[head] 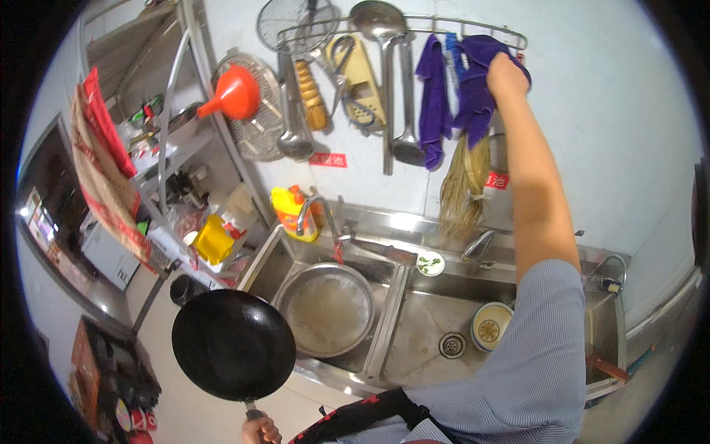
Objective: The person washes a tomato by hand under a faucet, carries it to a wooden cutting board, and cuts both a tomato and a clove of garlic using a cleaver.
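At the bottom of the view my left hand (262,429) grips the dark handle of a black wok (233,345), which is held out to the left of the sink with its inner face up. My right arm stretches up to the wall rack (471,26), where my right hand (507,77) is closed on a purple cloth (478,72) at the rack's right end. A second purple cloth (431,105) hangs just left of it, with a blue strip between them. A straw brush (465,188) hangs below the held cloth, partly hidden by it.
A metal basin of cloudy water (327,311) sits in the left bay of the steel sink (421,311); an enamel bowl (491,327) stands in the middle bay. Faucets (319,208) project over the bays. Ladles (379,25) and an orange funnel (236,93) hang on the wall. Shelving (183,150) stands left.
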The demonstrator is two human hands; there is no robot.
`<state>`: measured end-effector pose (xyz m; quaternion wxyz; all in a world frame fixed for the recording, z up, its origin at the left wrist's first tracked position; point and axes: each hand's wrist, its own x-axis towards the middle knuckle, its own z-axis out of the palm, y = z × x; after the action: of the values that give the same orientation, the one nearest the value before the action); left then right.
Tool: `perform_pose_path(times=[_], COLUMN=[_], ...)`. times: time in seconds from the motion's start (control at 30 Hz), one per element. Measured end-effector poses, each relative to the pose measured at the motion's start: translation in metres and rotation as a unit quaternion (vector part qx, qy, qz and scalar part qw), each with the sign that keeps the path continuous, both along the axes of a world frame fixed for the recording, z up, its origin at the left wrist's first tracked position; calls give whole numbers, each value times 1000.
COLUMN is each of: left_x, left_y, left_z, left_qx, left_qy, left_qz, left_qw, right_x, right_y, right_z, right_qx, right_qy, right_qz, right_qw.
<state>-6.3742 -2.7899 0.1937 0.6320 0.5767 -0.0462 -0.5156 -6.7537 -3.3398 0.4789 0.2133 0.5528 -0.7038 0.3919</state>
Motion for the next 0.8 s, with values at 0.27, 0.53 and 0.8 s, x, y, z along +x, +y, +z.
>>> perform_pose_path(times=[0.27, 0.53, 0.8], left_x=[42, 94, 114], left_y=[46, 198, 345], left_z=[-38, -60, -107], left_qx=[-91, -133, -224], left_qy=[31, 157, 185], left_qz=[-5, 187, 250], left_qw=[995, 961, 924], right_x=[-125, 29, 132], right_y=[-101, 32, -61], right_z=[-42, -120, -312], right_qx=[-19, -276, -166], right_qy=[213, 213, 11], right_qz=[22, 42, 412], right_qw=[977, 936, 896])
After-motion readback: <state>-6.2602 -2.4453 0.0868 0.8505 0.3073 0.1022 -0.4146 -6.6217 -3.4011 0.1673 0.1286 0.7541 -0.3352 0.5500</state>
